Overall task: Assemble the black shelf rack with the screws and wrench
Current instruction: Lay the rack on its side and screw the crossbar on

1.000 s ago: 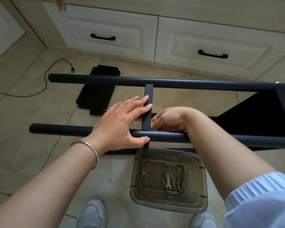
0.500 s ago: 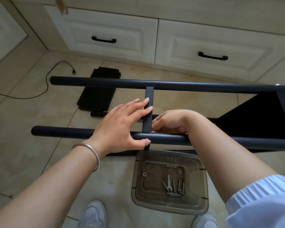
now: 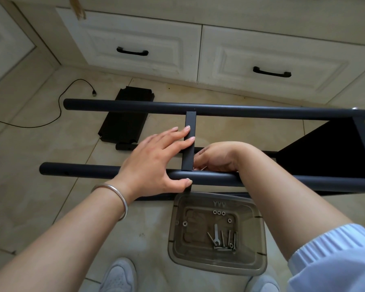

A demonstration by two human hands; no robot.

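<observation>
The black rack frame lies across the floor with a far tube (image 3: 261, 111) and a near tube (image 3: 82, 171), joined by a flat black crossbar (image 3: 189, 142). My left hand (image 3: 154, 163) has straight fingers against the crossbar and its thumb under the near tube. My right hand (image 3: 217, 158) is curled just right of the crossbar's lower end, fingertips hidden; what it holds cannot be seen. A black shelf panel (image 3: 333, 152) is fixed at the frame's right end. A small silver wrench (image 3: 216, 237) and several screws (image 3: 229, 239) lie in a clear tray (image 3: 259, 234).
A loose black shelf panel (image 3: 126, 119) lies on the tiled floor behind the frame, with a short black tube (image 3: 124, 146) by it. A black cable (image 3: 59, 102) runs at the left. White cabinet drawers (image 3: 135, 43) stand behind. My white shoes (image 3: 118, 277) are at the bottom.
Both hands stay at the crossbar joint. The view has shifted slightly, so the frame and tray sit a little lower in the picture.
</observation>
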